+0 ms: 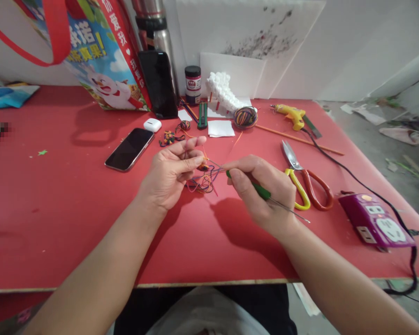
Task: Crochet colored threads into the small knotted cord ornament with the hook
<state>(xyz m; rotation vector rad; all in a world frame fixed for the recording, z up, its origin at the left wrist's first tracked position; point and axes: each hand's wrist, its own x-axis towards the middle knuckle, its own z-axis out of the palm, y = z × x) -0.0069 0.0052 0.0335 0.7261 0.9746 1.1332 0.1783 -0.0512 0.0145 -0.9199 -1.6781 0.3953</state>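
Observation:
My right hand [261, 186] is closed around the green handle of a crochet hook [261, 191]. The hook's thin metal ends stick out on both sides, one pointing at my left hand. Between the thumb and fingers of my left hand [176, 170] is a small multicoloured crochet piece [204, 165], partly hidden by the fingertips. The hook's tip meets this piece, though the exact stitch is too small to make out. Loose strands of multicoloured yarn [204, 184] hang below it, and an orange strand runs up from the fingers.
Scissors [295, 170] lie right of my right hand, near a purple power strip [377, 221] and a yellow glue gun [289, 115]. Behind are a yarn ball [245, 117], a green cutter [202, 116] and a jar [193, 85]. A phone [130, 149] lies at left; a bag [104, 60] stands behind.

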